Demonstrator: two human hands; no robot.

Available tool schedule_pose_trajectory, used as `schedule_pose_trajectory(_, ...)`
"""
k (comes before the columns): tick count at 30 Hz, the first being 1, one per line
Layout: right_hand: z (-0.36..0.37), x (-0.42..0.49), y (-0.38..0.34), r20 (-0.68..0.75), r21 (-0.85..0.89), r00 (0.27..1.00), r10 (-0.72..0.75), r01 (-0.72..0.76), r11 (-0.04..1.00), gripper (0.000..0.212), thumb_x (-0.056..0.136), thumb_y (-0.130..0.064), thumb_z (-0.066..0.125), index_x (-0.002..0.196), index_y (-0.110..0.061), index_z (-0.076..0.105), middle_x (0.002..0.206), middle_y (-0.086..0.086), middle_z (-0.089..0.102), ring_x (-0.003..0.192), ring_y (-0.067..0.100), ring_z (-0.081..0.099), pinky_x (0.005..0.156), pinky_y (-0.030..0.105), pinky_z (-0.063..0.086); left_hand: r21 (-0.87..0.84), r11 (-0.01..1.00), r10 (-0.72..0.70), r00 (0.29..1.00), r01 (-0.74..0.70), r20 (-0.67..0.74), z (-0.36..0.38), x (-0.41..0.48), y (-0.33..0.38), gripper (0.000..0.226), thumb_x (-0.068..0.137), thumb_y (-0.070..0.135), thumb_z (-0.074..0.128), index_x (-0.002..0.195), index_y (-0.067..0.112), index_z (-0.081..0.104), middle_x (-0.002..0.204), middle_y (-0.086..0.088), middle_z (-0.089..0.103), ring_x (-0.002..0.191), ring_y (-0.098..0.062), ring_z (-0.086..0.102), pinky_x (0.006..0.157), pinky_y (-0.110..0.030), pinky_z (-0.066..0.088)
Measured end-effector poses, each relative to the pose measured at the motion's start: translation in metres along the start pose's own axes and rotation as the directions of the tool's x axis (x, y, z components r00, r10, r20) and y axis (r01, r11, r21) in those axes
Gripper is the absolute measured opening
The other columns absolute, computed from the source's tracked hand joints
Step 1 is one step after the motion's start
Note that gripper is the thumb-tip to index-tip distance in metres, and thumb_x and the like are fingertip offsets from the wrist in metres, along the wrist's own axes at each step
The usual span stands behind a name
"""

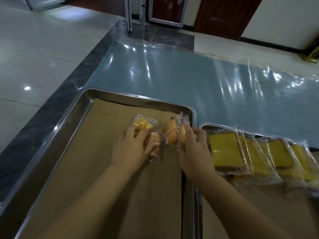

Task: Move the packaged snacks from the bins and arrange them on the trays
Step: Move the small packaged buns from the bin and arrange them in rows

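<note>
Steel tray [72, 121], cardboard-lined, carried four wrapped buns [170, 135] near its far right corner. Left hand [133, 149] gripped the left pair [152, 143]; right hand [195, 152] pinched the rightmost packet [183, 133] by its edge.

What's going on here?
A person is setting wrapped buns on the left tray, which is lined with cardboard. The left hand grips some packets and the right hand pinches one beside them. The right tray already holds an overlapping row of wrapped cake slices. No bins in view.
</note>
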State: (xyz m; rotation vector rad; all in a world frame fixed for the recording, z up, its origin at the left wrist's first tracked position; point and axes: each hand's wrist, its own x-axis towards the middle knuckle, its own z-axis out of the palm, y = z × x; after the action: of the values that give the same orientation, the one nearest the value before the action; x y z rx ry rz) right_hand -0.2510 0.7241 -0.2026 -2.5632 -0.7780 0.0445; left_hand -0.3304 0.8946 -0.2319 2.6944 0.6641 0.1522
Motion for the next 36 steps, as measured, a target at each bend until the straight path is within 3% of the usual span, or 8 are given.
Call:
schedule_pose_trajectory(3, -0.002, 0.001, 0.003, 0.018, -0.066, 0.995, -0.098, 0.099, 0.993, 0.077, 0.077, -0.016, 0.070, 0.137, -0.033, 0.025, 0.131, 0.004, 0.024, 0.098, 0.015, 0.043, 0.067, 0.023, 0.047, 0.081, 0.995, -0.049, 0.998, 0.052, -0.045, 0.002, 0.002, 0.001, 0.056, 0.081, 0.071, 0.035, 0.114, 0.029, 0.051, 0.122, -0.004, 0.043, 0.104, -0.028, 0.048, 0.076, -0.036, 0.045)
schedule_pose_trajectory(6, 0.000, 0.006, 0.002, 0.021, -0.065, 0.993, -0.115, 0.116, 0.991, 0.056, 0.078, -0.020, 0.069, 0.125, -0.028, 0.040, 0.132, 0.003, 0.023, 0.099, 0.016, 0.043, 0.069, 0.022, 0.044, 0.056, 0.996, -0.068, 0.997, 0.070, -0.048, 0.002, 0.014, 0.007, 0.053, 0.080, 0.073, 0.036, 0.103, 0.028, 0.050, 0.115, -0.004, 0.043, 0.097, -0.026, 0.048, 0.068, -0.032, 0.044)
schedule_pose_trajectory(12, -0.002, 0.033, -0.001, 0.027, 0.119, 0.998, 0.052, -0.054, 0.991, 0.035, 0.089, -0.018, 0.059, 0.120, -0.027, 0.047, 0.140, 0.003, 0.027, 0.094, 0.010, 0.045, 0.069, 0.010, 0.033, -0.007, 0.996, -0.095, 0.993, 0.094, -0.067, 0.005, 0.046, 0.020, 0.052, 0.082, 0.069, 0.040, 0.114, 0.029, 0.042, 0.119, -0.007, 0.041, 0.095, -0.025, 0.049, 0.063, -0.029, 0.038)
schedule_pose_trajectory(16, -0.008, 0.038, -0.007, 0.126, 0.065, 0.989, 0.072, -0.081, 0.995, 0.044, 0.088, -0.020, 0.062, 0.127, -0.028, 0.043, 0.144, 0.003, 0.025, 0.112, 0.020, 0.050, 0.088, 0.027, 0.047, -0.091, 0.994, -0.070, 0.995, 0.063, -0.070, 0.002, 0.055, 0.021, 0.049, 0.085, 0.061, 0.046, 0.120, 0.027, 0.043, 0.124, -0.007, 0.044, 0.097, -0.023, 0.053, 0.066, -0.028, 0.040)
schedule_pose_trajectory(21, -0.029, 0.027, -0.016, 0.205, -0.049, 0.973, 0.109, -0.102, 0.994, 0.049, 0.088, -0.030, 0.060, 0.132, -0.029, 0.040, 0.146, 0.005, 0.027, 0.126, 0.029, 0.041, 0.099, 0.042, 0.044, -0.183, 0.983, -0.008, 1.000, 0.008, 0.005, -0.009, 0.032, 0.013, 0.055, 0.089, 0.053, 0.046, 0.137, 0.028, 0.038, 0.139, -0.001, 0.041, 0.118, -0.022, 0.046, 0.085, -0.033, 0.044)
schedule_pose_trajectory(27, -0.074, -0.019, -0.023, 0.153, -0.117, 0.984, 0.086, -0.068, 0.991, 0.045, 0.087, -0.038, 0.060, 0.129, -0.022, 0.048, 0.131, 0.004, 0.048, 0.113, 0.022, 0.050, 0.083, 0.030, 0.043, -0.219, 0.975, 0.027, 0.999, -0.019, 0.034, -0.044, -0.030, 0.015, 0.045, 0.088, 0.047, 0.053, 0.129, 0.029, 0.047, 0.135, 0.001, 0.043, 0.115, -0.023, 0.048, 0.089, -0.038, 0.047)
schedule_pose_trajectory(31, -0.098, -0.062, -0.021, 0.164, -0.125, 0.982, 0.092, -0.071, 0.990, 0.036, 0.087, -0.038, 0.061, 0.117, -0.019, 0.057, 0.111, 0.002, 0.060, 0.091, 0.015, 0.052, 0.071, 0.028, 0.042, -0.218, 0.975, 0.055, 0.994, -0.033, 0.095, -0.060, -0.073, 0.024, 0.038, 0.089, 0.047, 0.053, 0.122, 0.028, 0.052, 0.123, 0.002, 0.054, 0.104, -0.017, 0.054, 0.083, -0.037, 0.049)
schedule_pose_trajectory(36, -0.127, -0.115, -0.003, 0.222, -0.175, 0.969, 0.110, -0.071, 0.982, 0.035, 0.087, -0.039, 0.058, 0.118, -0.023, 0.055, 0.104, -0.001, 0.061, 0.088, 0.015, 0.054, 0.070, 0.031, 0.046, -0.168, 0.983, 0.104, 0.979, -0.075, 0.175, -0.067, -0.125, 0.052, 0.040, 0.088, 0.051, 0.052, 0.121, 0.030, 0.052, 0.118, 0.005, 0.055, 0.100, -0.012, 0.054, 0.083, -0.034, 0.050)
